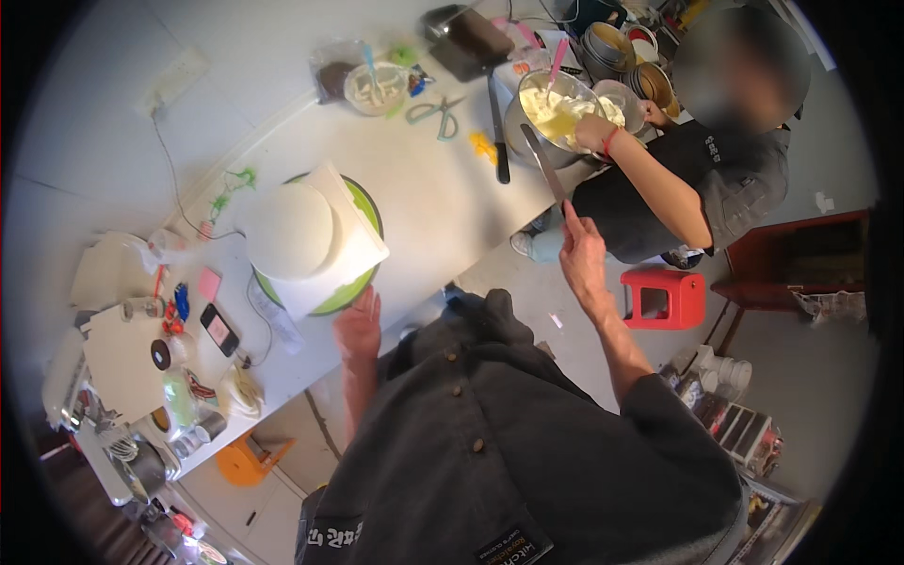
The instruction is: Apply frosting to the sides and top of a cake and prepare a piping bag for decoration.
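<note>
A round white frosted cake (293, 229) sits on a square white board (364, 247), which lies over a green turntable (364, 198) on the table. At the turntable's near edge is my left hand (359, 325), its fingers by the rim and blurred; nothing shows in its grasp. My right hand (585, 258) holds an icing spatula (544, 162) by the handle, with the long metal blade slanting up toward a large metal mixing bowl (522, 134). Pale cream (547, 106) fills much of that bowl. A co-worker's hand (595, 133) reaches into it.
A black-handled knife (502, 162) and scissors (441, 116) lie on the table (424, 205). Behind them stands a bowl with a blue utensil (374, 88). At left are a phone (219, 330) and cardboard (116, 367). A red stool (664, 300) stands on the floor.
</note>
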Demonstrator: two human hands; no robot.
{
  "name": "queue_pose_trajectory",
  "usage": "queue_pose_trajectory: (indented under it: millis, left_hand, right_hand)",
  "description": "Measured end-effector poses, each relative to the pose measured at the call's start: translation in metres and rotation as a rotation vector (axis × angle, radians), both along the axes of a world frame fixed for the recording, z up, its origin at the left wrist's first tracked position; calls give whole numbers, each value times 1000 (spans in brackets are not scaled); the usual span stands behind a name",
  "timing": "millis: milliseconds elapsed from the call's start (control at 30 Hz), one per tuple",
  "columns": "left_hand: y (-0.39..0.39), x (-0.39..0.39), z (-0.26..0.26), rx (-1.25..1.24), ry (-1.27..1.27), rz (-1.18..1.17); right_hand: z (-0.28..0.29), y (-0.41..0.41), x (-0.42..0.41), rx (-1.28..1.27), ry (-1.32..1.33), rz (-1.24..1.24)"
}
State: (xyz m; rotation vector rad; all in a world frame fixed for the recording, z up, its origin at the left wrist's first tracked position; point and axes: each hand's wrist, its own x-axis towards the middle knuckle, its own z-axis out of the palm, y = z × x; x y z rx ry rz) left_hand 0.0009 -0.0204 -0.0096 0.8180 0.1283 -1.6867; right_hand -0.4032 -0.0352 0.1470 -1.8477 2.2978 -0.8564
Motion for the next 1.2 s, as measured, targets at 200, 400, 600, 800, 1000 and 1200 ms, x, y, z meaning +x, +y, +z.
queue_pose_trajectory:
  millis: [200, 400, 600, 800, 1000, 1200]
  left_hand:
    - [3, 9, 3, 51, -108, -76]
    - [9, 34, -12, 96, -56, 4]
    - [6, 20, 14, 50, -283, 114]
    - [15, 24, -2, 2, -288, 232]
    - [30, 12, 7, -42, -151, 396]
    - [36, 13, 30, 99, -254, 391]
  right_hand:
    - [9, -74, -21, -22, 93, -23]
    - [-23, -80, -18, 166, 128, -131]
    - [1, 14, 11, 286, 59, -109]
    - [24, 12, 46, 217, -728, -52]
    - [68, -49, 87, 245, -890, 190]
    - [112, -62, 168, 336, -685, 477]
